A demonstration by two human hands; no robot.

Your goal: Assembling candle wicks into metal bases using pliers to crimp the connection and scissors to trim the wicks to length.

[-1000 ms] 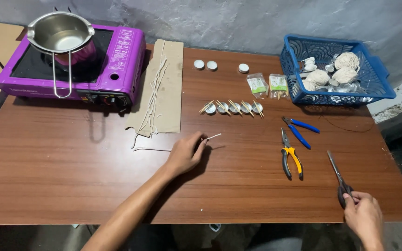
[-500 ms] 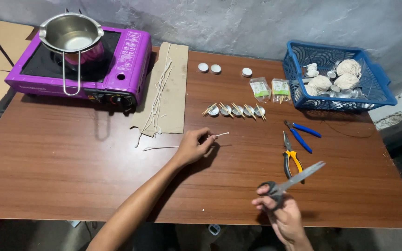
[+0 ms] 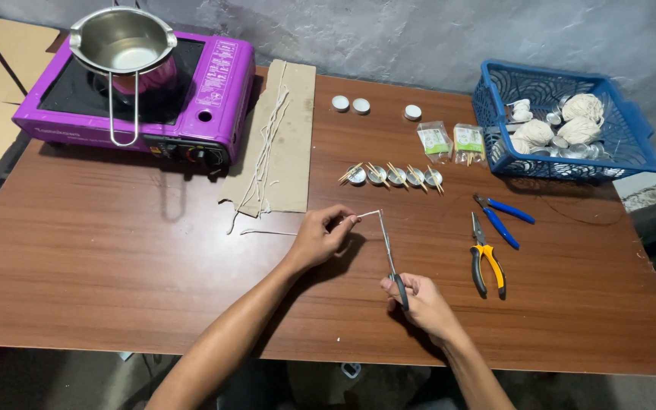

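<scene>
Two clear packets (image 3: pixel 452 140) with green labels lie beside blue basket (image 3: pixel 567 121).

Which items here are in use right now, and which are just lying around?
In use: left hand pinching a white wick; right hand holding scissors at the wick.

Lying about: yellow pliers, blue pliers, blue basket, purple stove, pot.
</scene>
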